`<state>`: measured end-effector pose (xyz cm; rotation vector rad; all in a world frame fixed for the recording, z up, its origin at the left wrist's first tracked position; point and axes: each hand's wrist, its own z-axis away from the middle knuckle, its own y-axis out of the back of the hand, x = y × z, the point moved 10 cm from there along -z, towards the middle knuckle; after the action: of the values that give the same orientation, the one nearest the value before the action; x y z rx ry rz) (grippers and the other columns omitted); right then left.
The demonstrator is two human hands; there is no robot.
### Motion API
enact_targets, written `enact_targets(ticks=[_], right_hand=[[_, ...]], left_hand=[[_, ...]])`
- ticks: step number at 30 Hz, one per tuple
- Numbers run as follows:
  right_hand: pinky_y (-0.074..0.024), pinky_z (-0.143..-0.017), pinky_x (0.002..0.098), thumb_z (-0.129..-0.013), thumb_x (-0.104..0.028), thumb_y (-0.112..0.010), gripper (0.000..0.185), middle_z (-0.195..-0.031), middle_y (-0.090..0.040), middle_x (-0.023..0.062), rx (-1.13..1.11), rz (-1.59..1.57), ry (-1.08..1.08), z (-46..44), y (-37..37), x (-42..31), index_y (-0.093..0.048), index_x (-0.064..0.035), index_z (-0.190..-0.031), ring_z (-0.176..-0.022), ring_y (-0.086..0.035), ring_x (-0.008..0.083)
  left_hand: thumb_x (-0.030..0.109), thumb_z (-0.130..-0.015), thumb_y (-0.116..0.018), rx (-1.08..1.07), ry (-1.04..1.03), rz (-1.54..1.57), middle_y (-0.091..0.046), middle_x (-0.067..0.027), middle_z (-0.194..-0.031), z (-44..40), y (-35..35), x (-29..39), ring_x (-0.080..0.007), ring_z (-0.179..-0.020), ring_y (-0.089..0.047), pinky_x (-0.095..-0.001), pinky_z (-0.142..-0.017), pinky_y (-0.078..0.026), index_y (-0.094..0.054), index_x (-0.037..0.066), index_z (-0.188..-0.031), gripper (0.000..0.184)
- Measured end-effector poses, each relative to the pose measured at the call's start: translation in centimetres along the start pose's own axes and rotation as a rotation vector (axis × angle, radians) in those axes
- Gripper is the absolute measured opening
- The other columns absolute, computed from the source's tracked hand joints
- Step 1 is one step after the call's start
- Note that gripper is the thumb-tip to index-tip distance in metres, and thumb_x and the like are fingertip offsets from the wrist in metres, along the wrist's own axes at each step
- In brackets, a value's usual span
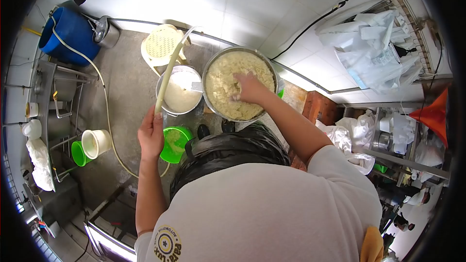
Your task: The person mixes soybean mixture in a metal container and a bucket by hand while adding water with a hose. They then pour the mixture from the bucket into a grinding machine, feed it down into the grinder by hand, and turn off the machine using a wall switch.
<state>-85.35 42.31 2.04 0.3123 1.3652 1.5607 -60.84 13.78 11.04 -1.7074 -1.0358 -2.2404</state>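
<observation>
The left hand's (151, 133) grip is closed around the lower part of a long pale tube (166, 77), which slants up past a metal bucket (175, 113) of whitish liquid. The right hand (248, 87) is in the pale crumbly mash (228, 70) filling a large round pot (204, 85) beside that bucket; its fingertips are partly buried, so I cannot tell how far its grip is open or what it holds.

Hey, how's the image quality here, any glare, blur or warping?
Head view: glare washes out parts of the tiled wall near the top; wide-angle distortion curves the scene, with black corners; the right hand looks slightly blurred at the grainy mixture.
</observation>
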Motion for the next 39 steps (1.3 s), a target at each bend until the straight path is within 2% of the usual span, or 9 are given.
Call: enact_targets(ticks=[4,10,12,19,25,27,32,36,39], right_hand=[[-0.0305,-0.123,0.0601,-0.080,-0.041,-0.085,0.092,-0.161,-0.036,0.0314,-0.078,0.236,0.070,2.2,-0.7,-4.8,-0.044,-0.0141,-0.157,-0.152,-0.026,0.0562],[-0.0469,-0.111,0.0542,-0.086,-0.032,-0.070,0.064,-0.151,-0.053,0.0274,-0.225,0.149,-0.003,-2.2,-8.1,0.5,-0.059,-0.0142,-0.145,-0.134,-0.055,0.0458],[-0.0535,-0.102,0.0502,-0.084,-0.032,-0.067,0.052,-0.132,-0.067,0.0264,-0.231,0.108,0.042,-3.1,-8.7,1.0,-0.068,-0.0079,-0.130,-0.118,-0.066,0.0406],[-0.0552,-0.098,0.0464,-0.078,-0.030,-0.070,0.047,-0.112,-0.072,0.0294,-0.277,0.093,0.033,-5.0,-6.7,2.5,-0.074,-0.0009,-0.114,-0.105,-0.071,0.0407],[-0.0461,-0.110,0.0534,-0.072,-0.047,-0.087,0.087,-0.150,-0.052,0.0306,0.153,-0.167,0.063,-0.8,3.4,1.9,-0.059,-0.0083,-0.144,-0.133,-0.054,0.0485],[-0.0411,-0.113,0.0597,-0.069,-0.052,-0.091,0.103,-0.163,-0.036,0.0281,0.024,0.340,0.056,-0.2,2.3,1.6,-0.047,-0.0173,-0.155,-0.141,-0.043,0.0558],[-0.0433,-0.111,0.0611,-0.069,-0.049,-0.090,0.097,-0.162,-0.038,0.0271,-0.065,0.285,0.060,-2.6,-1.4,2.0,-0.049,-0.0179,-0.152,-0.139,-0.045,0.0558],[-0.0489,-0.106,0.0523,-0.069,-0.045,-0.089,0.086,-0.157,-0.044,0.0306,-0.271,0.047,-0.067,-5.3,-4.2,2.9,-0.060,-0.0081,-0.141,-0.135,-0.054,0.0453],[-0.0518,-0.102,0.0476,-0.069,-0.046,-0.089,0.083,-0.151,-0.048,0.0338,-0.270,-0.138,-0.126,-8.8,-7.6,5.9,-0.063,-0.0036,-0.137,-0.131,-0.059,0.0401]], left_hand=[[0.022,-0.108,-0.059,-0.015,-0.001,-0.053,-0.073,-0.0118,-0.111,0.4,-0.1,1.2,-0.0146,-0.102,-0.064,-0.0309,-0.092,-0.051,-0.064,0.001,-0.139,0.038],[0.023,-0.108,-0.060,-0.034,0.025,-0.045,-0.069,-0.0050,-0.097,0.9,-0.3,1.3,-0.0106,-0.091,-0.059,-0.0283,-0.085,-0.051,-0.064,0.002,-0.139,0.038],[0.020,-0.109,-0.058,-0.024,-0.025,-0.061,-0.053,0.0059,-0.080,1.0,-0.2,2.0,-0.0049,-0.073,-0.046,-0.0233,-0.064,-0.041,-0.062,-0.002,-0.139,0.038],[0.022,-0.109,-0.058,-0.027,0.009,-0.101,-0.070,-0.0045,-0.097,0.8,0.0,1.1,-0.0091,-0.090,-0.059,-0.0270,-0.084,-0.051,-0.064,0.001,-0.140,0.037],[0.020,-0.107,-0.059,-0.022,-0.029,-0.090,-0.073,-0.0082,-0.102,0.3,-0.6,0.3,-0.0096,-0.094,-0.061,-0.0278,-0.087,-0.051,-0.065,-0.002,-0.136,0.037],[0.020,-0.107,-0.059,-0.138,-0.036,-0.148,-0.072,-0.0076,-0.100,0.9,-1.1,1.8,-0.0096,-0.093,-0.061,-0.0278,-0.086,-0.051,-0.065,-0.002,-0.135,0.036],[0.019,-0.107,-0.060,-0.612,-0.023,-0.115,-0.071,-0.0045,-0.097,3.9,-4.2,5.3,-0.0101,-0.090,-0.062,-0.0275,-0.083,-0.051,-0.068,-0.001,-0.131,0.033],[0.022,-0.107,-0.060,-0.684,0.007,-0.092,-0.073,-0.0052,-0.100,4.2,-4.7,4.4,-0.0129,-0.096,-0.064,-0.0306,-0.088,-0.052,-0.069,-0.001,-0.131,0.035],[0.021,-0.108,-0.060,-0.453,-0.137,0.041,-0.066,0.0001,-0.090,2.4,-3.0,3.4,-0.0082,-0.082,-0.058,-0.0262,-0.074,-0.049,-0.067,-0.001,-0.135,0.035]])
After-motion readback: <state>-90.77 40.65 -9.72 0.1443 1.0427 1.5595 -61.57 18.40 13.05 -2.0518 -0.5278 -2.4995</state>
